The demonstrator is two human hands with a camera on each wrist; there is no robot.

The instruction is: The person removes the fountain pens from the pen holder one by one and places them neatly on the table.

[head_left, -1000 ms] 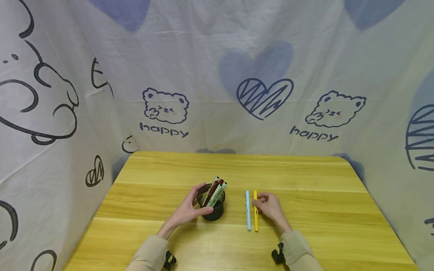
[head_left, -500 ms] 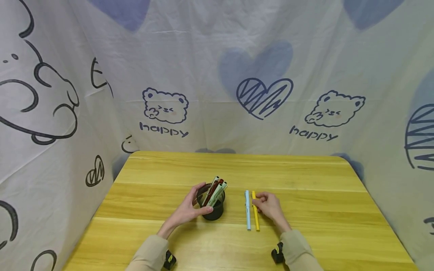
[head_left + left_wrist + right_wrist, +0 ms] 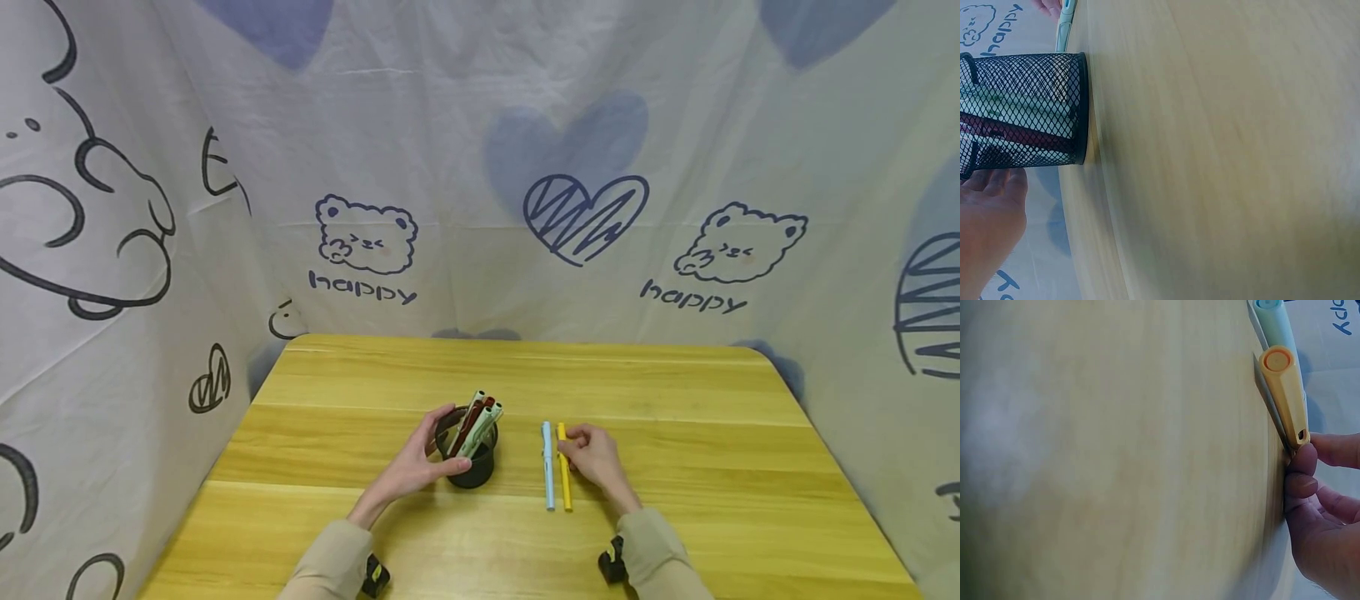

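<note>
A black mesh pen holder stands upright on the table, and several pens, pale green and dark red, lean in it. My left hand holds the holder from the left, thumb at the near side and fingers round the far side. To the right, a light blue pen and a yellow pen lie side by side, almost parallel. The thumb and fingers of my right hand pinch the yellow pen near its upper half. In the right wrist view, the yellow pen's end points toward the camera.
The wooden table reaches back to a pale curtain printed with hearts and bears, which also runs along both sides. Small black devices sit at the wrists, the left one and the right one.
The upper end of the yellow pen has shifted slightly left, nearer the blue pen, with my right hand on it. My left hand and the pen holder have stayed put.
</note>
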